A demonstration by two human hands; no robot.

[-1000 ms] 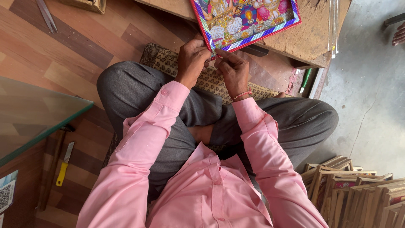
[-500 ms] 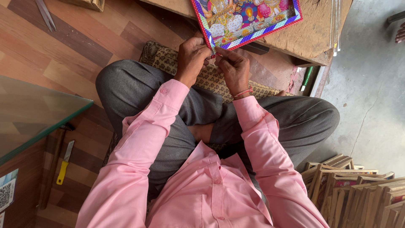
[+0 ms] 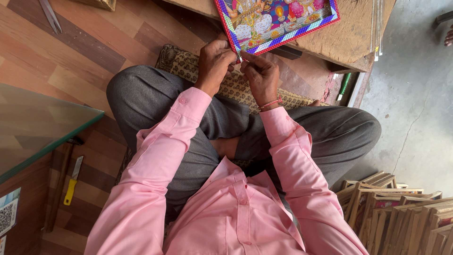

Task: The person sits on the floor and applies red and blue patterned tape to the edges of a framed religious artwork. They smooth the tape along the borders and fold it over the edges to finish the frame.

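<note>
A person in a pink shirt sits cross-legged on a patterned cushion (image 3: 188, 66) on the wooden floor (image 3: 71, 52). Both hands are up at the near edge of a bright picture (image 3: 276, 19) with a shiny blue and red border. The picture lies flat on a low wooden tabletop (image 3: 349, 40), and its near corner sticks out over the edge toward the person. The left hand (image 3: 214, 63) is curled, and its fingers (image 3: 226, 49) touch the picture's border at the corner. The right hand (image 3: 259, 73) is just beside it, with the fingers (image 3: 247, 59) pinched close together around something tiny right at the border. It is too small to tell what it is. The two hands almost touch each other. The right wrist wears a thin red thread (image 3: 270, 103). A sheet of glass (image 3: 37, 127) sits at the left. Below it on the floor lie a hammer (image 3: 59, 184) and a small knife with a yellow handle (image 3: 71, 182). Scissors (image 3: 49, 14) lie on the floor at the top left, well away from the hands. A pile of wooden frames (image 3: 401, 212) stands at the bottom right.
</note>
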